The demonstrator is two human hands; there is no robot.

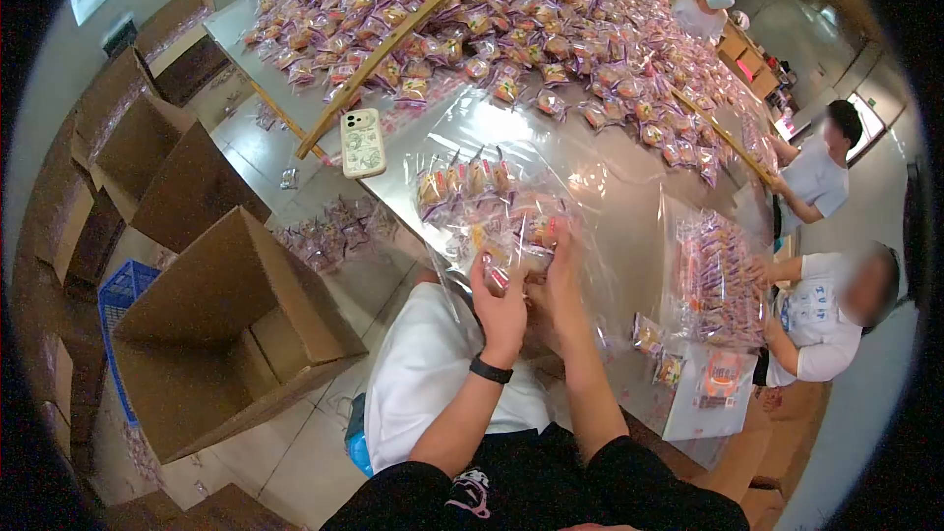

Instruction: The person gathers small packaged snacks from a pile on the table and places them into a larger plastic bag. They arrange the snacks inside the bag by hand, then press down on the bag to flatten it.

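Note:
Small wrapped packets lie in a large clear plastic bag at the near edge of the metal table. My left hand, with a black band on its wrist, is closed on packets at the bag's near side. Opposite it, my right hand has its fingers round more packets at the right. Clear film covers part of both the packets and the fingertips. Several packets stand in a row at the bag's far side.
A phone lies left of the bag. Beyond wooden bars rises a big heap of packets. Open cardboard boxes stand at the left. A co-worker at the right handles a filled bag; two other people stand farther back.

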